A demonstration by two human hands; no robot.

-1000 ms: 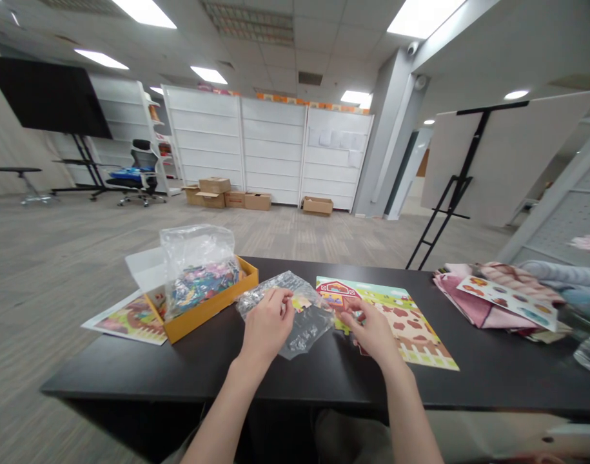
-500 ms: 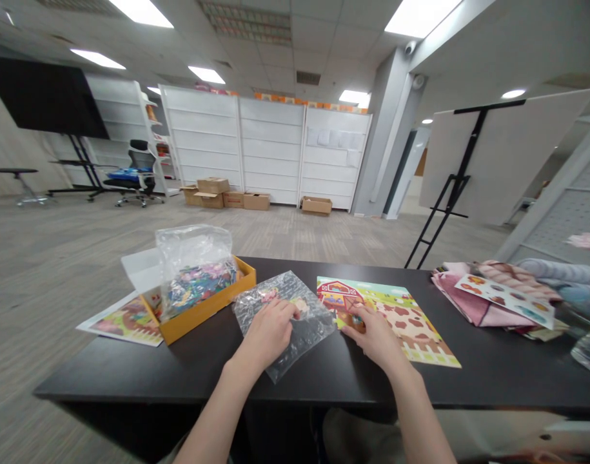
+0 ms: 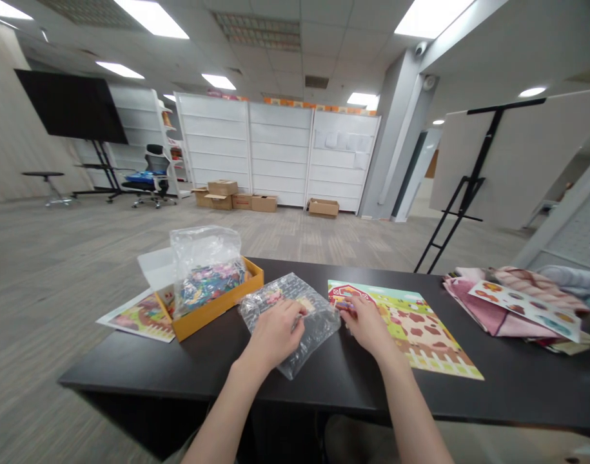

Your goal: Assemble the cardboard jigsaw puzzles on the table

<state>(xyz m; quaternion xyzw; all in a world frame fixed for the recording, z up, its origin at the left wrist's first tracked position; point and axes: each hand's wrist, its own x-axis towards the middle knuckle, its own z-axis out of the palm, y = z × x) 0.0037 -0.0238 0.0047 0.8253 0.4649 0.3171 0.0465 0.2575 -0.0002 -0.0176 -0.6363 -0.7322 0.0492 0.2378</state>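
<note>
My left hand (image 3: 278,332) rests on a clear, crinkled plastic bag (image 3: 299,354), its fingers curled. A small pink piece (image 3: 274,295) lies at the bag, beyond the hand, and a pale yellowish piece (image 3: 305,304) shows by my fingertips. Whether these are on or inside the bag is unclear. My right hand (image 3: 367,322) is over the left part of a colourful farm picture (image 3: 418,325) with a red barn and a brown-spotted cow. Its thumb and fingers close together near the picture's left edge. What they hold, if anything, is too small to name.
A yellow box (image 3: 217,312) at the left holds a plastic bag of colourful pieces (image 3: 210,277). Beside it lies a printed farm sheet (image 3: 147,316). Folded pink cloths (image 3: 483,309) with a sticker sheet (image 3: 527,308) on top sit at the right of the black table (image 3: 362,383).
My right hand has shifted from low on the barn toward the picture's upper left edge. The left hand stays on the bag. The whole view has turned slightly left.
</note>
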